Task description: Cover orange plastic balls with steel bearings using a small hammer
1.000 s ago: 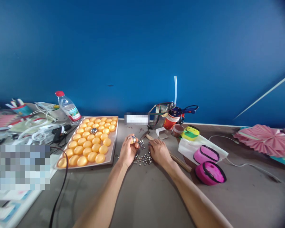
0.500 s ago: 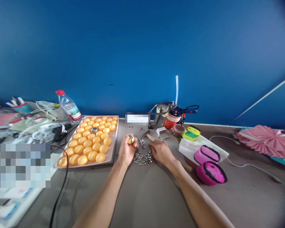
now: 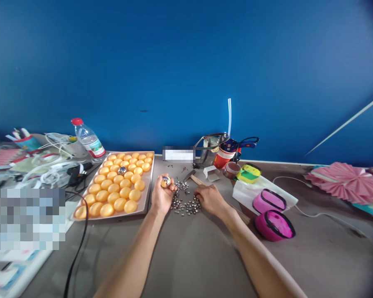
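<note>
My left hand (image 3: 162, 198) is closed around an orange ball (image 3: 165, 181) whose upper side is partly covered with shiny silver domed pieces. Just right of that hand, loose silver domed studs (image 3: 191, 207) lie in a scattered heap on the grey table. At the heap's right edge, my right hand (image 3: 209, 199) rests low with its fingers curled together; whatever is between its fingertips is too small to make out. A hammer (image 3: 196, 178) with a wooden handle lies just beyond my right hand, partly hidden by it.
On the left, a white tray (image 3: 149, 182) bears rows of orange balls (image 3: 113, 188) and one silver-covered ball (image 3: 122, 170). Behind it stands a water bottle (image 3: 91, 142). Pink mesh bands (image 3: 275, 225), a red cup (image 3: 224, 158) and a small jar (image 3: 231, 169) are on the right.
My left hand has shifted slightly left with the ball, and the ball appears turned a little. My right hand has stayed at the stud heap's edge. The whole view has moved slightly.
</note>
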Available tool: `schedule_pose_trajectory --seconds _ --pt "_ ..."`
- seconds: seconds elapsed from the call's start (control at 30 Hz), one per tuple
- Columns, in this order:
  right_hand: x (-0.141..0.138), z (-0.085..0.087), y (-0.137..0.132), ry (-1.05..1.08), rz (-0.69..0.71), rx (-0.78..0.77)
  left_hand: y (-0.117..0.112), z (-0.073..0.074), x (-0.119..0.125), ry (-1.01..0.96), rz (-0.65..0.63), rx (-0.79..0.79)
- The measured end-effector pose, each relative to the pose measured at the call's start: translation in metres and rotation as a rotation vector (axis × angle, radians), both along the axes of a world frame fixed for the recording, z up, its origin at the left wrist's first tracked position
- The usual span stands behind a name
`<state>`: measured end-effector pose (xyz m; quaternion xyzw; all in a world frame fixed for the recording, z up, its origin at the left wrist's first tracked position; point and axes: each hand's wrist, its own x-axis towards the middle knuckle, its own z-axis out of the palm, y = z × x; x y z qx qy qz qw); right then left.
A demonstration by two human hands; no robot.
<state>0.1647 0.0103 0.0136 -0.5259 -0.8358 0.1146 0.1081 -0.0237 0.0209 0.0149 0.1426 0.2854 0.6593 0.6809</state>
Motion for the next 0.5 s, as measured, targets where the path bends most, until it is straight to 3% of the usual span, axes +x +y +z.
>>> schedule_pose_trajectory --seconds 0.2,0.4,0.5 --pt "-0.005 -0.002 -0.001 0.083 -0.046 0.076 -0.003 -0.001 0.005 0.017 -0.038 0.044" --pt "-0.008 -0.006 0.001 0.530 -0.150 0.110 -0.004 -0.003 0.007 0.036 -0.091 0.071" --pt "-0.011 -0.006 0.001 0.739 -0.214 -0.026 -0.004 -0.004 0.008 0.038 -0.123 0.077"
